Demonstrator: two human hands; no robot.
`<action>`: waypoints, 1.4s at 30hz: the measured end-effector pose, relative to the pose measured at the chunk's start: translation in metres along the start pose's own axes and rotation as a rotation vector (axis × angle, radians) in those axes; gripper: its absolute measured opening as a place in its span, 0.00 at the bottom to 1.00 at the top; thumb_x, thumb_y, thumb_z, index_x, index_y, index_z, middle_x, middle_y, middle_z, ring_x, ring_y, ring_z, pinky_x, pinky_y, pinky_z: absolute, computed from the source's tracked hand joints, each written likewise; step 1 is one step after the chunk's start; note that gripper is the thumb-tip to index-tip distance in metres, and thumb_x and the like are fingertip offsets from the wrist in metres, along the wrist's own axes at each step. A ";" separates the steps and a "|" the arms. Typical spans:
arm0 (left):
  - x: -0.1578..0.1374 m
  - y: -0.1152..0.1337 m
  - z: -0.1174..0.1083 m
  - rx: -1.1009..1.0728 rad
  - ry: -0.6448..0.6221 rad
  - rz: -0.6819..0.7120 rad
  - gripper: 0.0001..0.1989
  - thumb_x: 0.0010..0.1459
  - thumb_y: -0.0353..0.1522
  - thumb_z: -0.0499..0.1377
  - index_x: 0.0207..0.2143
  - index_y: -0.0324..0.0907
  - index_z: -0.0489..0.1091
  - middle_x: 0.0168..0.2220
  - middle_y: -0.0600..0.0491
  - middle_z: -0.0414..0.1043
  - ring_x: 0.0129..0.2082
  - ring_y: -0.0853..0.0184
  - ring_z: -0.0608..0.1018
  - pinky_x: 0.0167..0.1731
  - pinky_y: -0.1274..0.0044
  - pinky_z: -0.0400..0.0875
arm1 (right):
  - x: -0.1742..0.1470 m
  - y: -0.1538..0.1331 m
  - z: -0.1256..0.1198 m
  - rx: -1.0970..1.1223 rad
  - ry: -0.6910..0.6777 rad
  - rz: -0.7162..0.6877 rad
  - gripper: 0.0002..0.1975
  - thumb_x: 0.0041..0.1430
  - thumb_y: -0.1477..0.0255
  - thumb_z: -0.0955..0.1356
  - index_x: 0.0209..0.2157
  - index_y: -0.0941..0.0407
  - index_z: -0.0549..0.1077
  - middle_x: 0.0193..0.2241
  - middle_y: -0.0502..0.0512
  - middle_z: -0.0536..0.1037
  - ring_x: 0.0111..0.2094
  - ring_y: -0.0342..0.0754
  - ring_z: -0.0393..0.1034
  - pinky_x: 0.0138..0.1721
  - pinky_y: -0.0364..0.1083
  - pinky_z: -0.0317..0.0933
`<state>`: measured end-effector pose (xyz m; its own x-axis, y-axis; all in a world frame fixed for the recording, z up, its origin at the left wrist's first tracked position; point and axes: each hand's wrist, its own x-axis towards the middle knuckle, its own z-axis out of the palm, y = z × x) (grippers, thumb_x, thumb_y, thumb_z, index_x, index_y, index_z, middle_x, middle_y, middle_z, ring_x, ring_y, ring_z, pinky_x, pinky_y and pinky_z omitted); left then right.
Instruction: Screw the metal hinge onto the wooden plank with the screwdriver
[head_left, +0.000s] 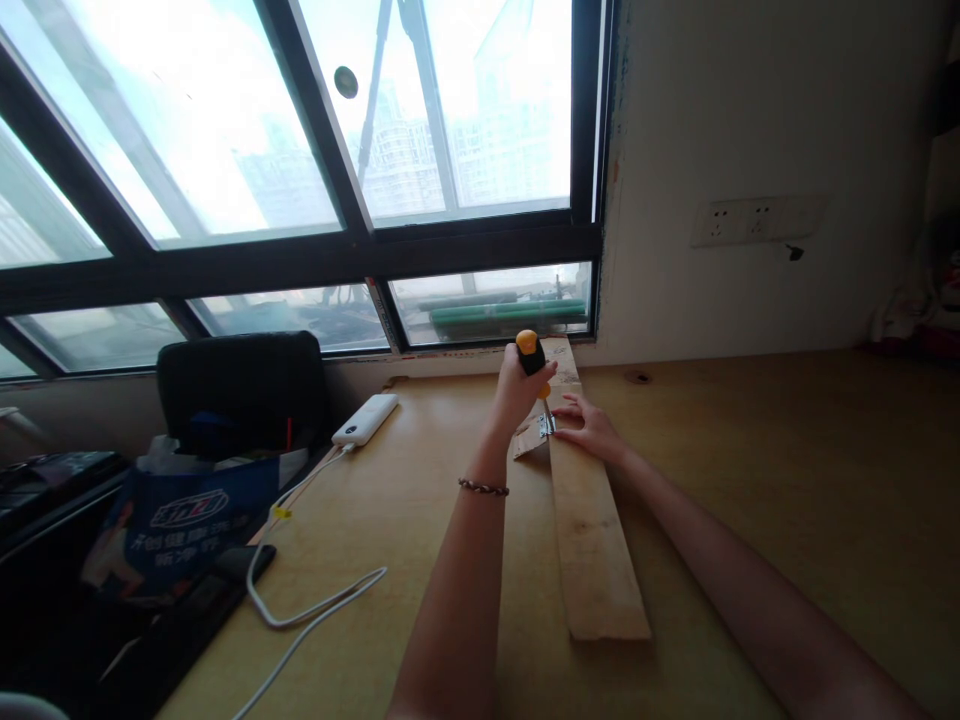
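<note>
My left hand [517, 385] is wrapped round a screwdriver [529, 352] with a yellow and black handle. Its shaft points down at a small metal hinge [547, 424] on the long wooden board [592, 530]. My right hand [589, 430] lies over the board from the right, its thumb and forefinger closed in at the hinge, close to the screwdriver's tip. A short wooden piece [529, 440] sticks out to the left of the board at the hinge. Any screw under the tip is too small to make out.
On the table [442, 480] to the left lies a white power bank [366, 419] with a white cable [300, 618]. A black chair [240, 385] and a blue bag [187, 520] stand beyond the left edge. Behind are the window [472, 110] and wall sockets [757, 220].
</note>
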<state>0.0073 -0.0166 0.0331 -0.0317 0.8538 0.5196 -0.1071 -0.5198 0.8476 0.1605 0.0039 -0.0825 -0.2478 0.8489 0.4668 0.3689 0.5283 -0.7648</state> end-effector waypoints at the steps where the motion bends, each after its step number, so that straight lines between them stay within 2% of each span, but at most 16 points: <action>1: -0.001 0.001 0.001 0.025 0.007 0.016 0.17 0.35 0.31 0.66 0.26 0.40 0.61 0.22 0.59 0.61 0.21 0.75 0.66 0.22 0.82 0.59 | 0.000 -0.001 0.000 0.002 -0.001 0.003 0.32 0.42 0.69 0.72 0.50 0.54 0.60 0.41 0.55 0.75 0.46 0.50 0.67 0.51 0.53 0.56; 5: -0.001 0.005 -0.002 0.135 0.007 0.067 0.17 0.31 0.29 0.67 0.25 0.39 0.64 0.21 0.59 0.62 0.22 0.74 0.65 0.23 0.82 0.58 | 0.000 -0.002 0.000 0.009 0.000 0.004 0.31 0.41 0.69 0.72 0.49 0.54 0.60 0.41 0.55 0.75 0.46 0.50 0.67 0.51 0.52 0.56; 8: 0.001 0.004 -0.009 0.157 0.055 0.060 0.16 0.31 0.29 0.67 0.25 0.39 0.64 0.23 0.57 0.65 0.24 0.73 0.67 0.25 0.82 0.60 | 0.000 -0.001 0.000 0.009 -0.002 -0.010 0.31 0.42 0.69 0.72 0.49 0.54 0.60 0.41 0.55 0.75 0.46 0.50 0.67 0.51 0.52 0.56; 10: 0.003 0.004 -0.013 0.089 0.064 0.035 0.17 0.31 0.28 0.66 0.27 0.40 0.64 0.25 0.55 0.68 0.26 0.71 0.70 0.27 0.81 0.62 | 0.000 0.000 0.000 0.005 0.002 -0.018 0.31 0.42 0.68 0.72 0.49 0.55 0.60 0.41 0.55 0.75 0.45 0.50 0.67 0.51 0.52 0.56; 13: 0.002 0.004 -0.016 -0.065 -0.027 -0.002 0.17 0.36 0.27 0.63 0.30 0.40 0.62 0.28 0.53 0.70 0.27 0.70 0.72 0.29 0.78 0.65 | 0.000 0.000 0.000 -0.009 0.009 -0.028 0.31 0.42 0.68 0.72 0.49 0.55 0.60 0.40 0.55 0.75 0.45 0.49 0.67 0.51 0.51 0.56; 16: -0.001 0.004 -0.014 -0.156 -0.114 0.000 0.11 0.41 0.28 0.59 0.30 0.40 0.60 0.25 0.54 0.68 0.24 0.70 0.72 0.27 0.77 0.66 | -0.001 -0.001 0.000 -0.021 0.009 -0.021 0.31 0.42 0.68 0.72 0.49 0.55 0.60 0.41 0.55 0.75 0.46 0.49 0.67 0.51 0.52 0.55; 19: -0.003 0.002 -0.009 -0.166 -0.092 0.018 0.11 0.42 0.29 0.60 0.29 0.40 0.60 0.22 0.56 0.66 0.20 0.73 0.70 0.24 0.78 0.65 | -0.001 -0.001 0.000 -0.008 0.001 -0.004 0.31 0.42 0.68 0.72 0.49 0.54 0.60 0.41 0.55 0.75 0.46 0.50 0.67 0.51 0.52 0.56; 22: -0.002 0.000 -0.004 -0.125 -0.012 0.006 0.17 0.36 0.30 0.64 0.29 0.41 0.59 0.22 0.58 0.65 0.19 0.74 0.68 0.22 0.80 0.64 | -0.001 -0.001 0.000 0.018 -0.006 -0.004 0.31 0.42 0.68 0.72 0.49 0.54 0.60 0.41 0.55 0.75 0.46 0.50 0.67 0.50 0.52 0.57; 25: 0.000 -0.002 -0.003 -0.095 0.052 -0.037 0.20 0.32 0.31 0.67 0.26 0.39 0.60 0.21 0.59 0.64 0.19 0.74 0.68 0.21 0.80 0.63 | -0.001 -0.001 0.000 0.020 -0.001 -0.001 0.31 0.42 0.68 0.72 0.49 0.54 0.60 0.41 0.55 0.75 0.45 0.50 0.68 0.50 0.51 0.57; 29: 0.002 -0.004 -0.008 -0.068 0.059 -0.067 0.19 0.27 0.31 0.69 0.23 0.38 0.64 0.20 0.58 0.64 0.20 0.74 0.67 0.22 0.80 0.61 | 0.000 0.000 0.001 0.016 0.003 0.010 0.31 0.41 0.69 0.72 0.48 0.54 0.60 0.41 0.55 0.75 0.45 0.50 0.68 0.50 0.52 0.57; 34: 0.003 -0.008 -0.013 0.013 0.090 -0.059 0.16 0.31 0.34 0.68 0.21 0.36 0.67 0.20 0.56 0.65 0.20 0.74 0.66 0.22 0.80 0.60 | 0.000 0.001 0.001 0.009 0.003 0.002 0.30 0.42 0.68 0.72 0.48 0.54 0.60 0.41 0.55 0.75 0.45 0.50 0.67 0.51 0.52 0.56; 36: 0.004 -0.009 -0.015 0.055 0.095 -0.043 0.16 0.29 0.33 0.68 0.22 0.37 0.68 0.20 0.56 0.66 0.20 0.74 0.66 0.22 0.80 0.60 | 0.000 0.000 0.001 0.006 0.002 -0.005 0.30 0.42 0.68 0.72 0.48 0.55 0.60 0.41 0.55 0.75 0.45 0.50 0.67 0.51 0.52 0.56; 39: 0.005 -0.009 -0.018 0.118 0.078 -0.065 0.17 0.23 0.30 0.69 0.19 0.38 0.67 0.18 0.57 0.65 0.19 0.74 0.65 0.19 0.81 0.58 | 0.000 -0.003 0.000 -0.007 0.002 -0.006 0.30 0.42 0.69 0.72 0.48 0.55 0.60 0.41 0.55 0.75 0.46 0.50 0.67 0.51 0.53 0.55; 42: 0.006 -0.010 -0.021 0.192 0.043 -0.066 0.16 0.23 0.30 0.69 0.16 0.38 0.65 0.16 0.57 0.65 0.18 0.73 0.65 0.17 0.81 0.57 | 0.000 -0.003 0.000 -0.013 0.005 -0.005 0.30 0.42 0.69 0.72 0.48 0.54 0.60 0.40 0.55 0.75 0.46 0.51 0.67 0.51 0.53 0.55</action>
<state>-0.0125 -0.0055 0.0260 -0.0736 0.8847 0.4604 0.0811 -0.4548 0.8869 0.1591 0.0019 -0.0803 -0.2456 0.8461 0.4730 0.3794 0.5329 -0.7563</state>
